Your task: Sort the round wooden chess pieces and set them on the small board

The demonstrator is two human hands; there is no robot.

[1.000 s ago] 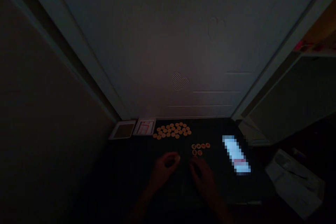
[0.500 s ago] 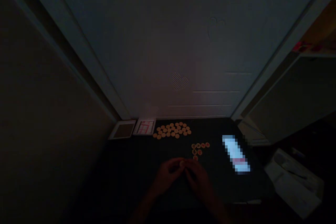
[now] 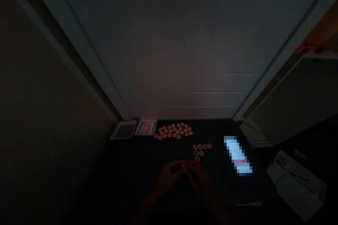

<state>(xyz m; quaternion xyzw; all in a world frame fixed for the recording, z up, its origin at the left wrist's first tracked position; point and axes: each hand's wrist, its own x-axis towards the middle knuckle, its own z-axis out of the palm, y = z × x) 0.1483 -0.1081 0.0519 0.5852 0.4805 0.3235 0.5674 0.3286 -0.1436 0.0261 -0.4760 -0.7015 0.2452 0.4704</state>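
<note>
The scene is very dark. My left hand (image 3: 167,177) and my right hand (image 3: 201,180) meet over a dark surface, fingertips pinched together on one small round wooden game piece (image 3: 183,165). A short row of similar pieces (image 3: 202,146) with red and dark marks lies just beyond my right hand, with another piece or two (image 3: 196,159) close to the fingertips. A larger heap of round pieces (image 3: 173,131) lies farther back by the wall.
Two flat box halves (image 3: 123,130), one with red print (image 3: 145,127), sit at the back left beside the heap. A lit phone screen (image 3: 237,155) lies to the right. A pale bag or box (image 3: 295,179) rests at the far right. A door rises behind.
My two hands have come together from slightly apart. The piece first held in my left hand is now pinched between both hands' fingertips.
</note>
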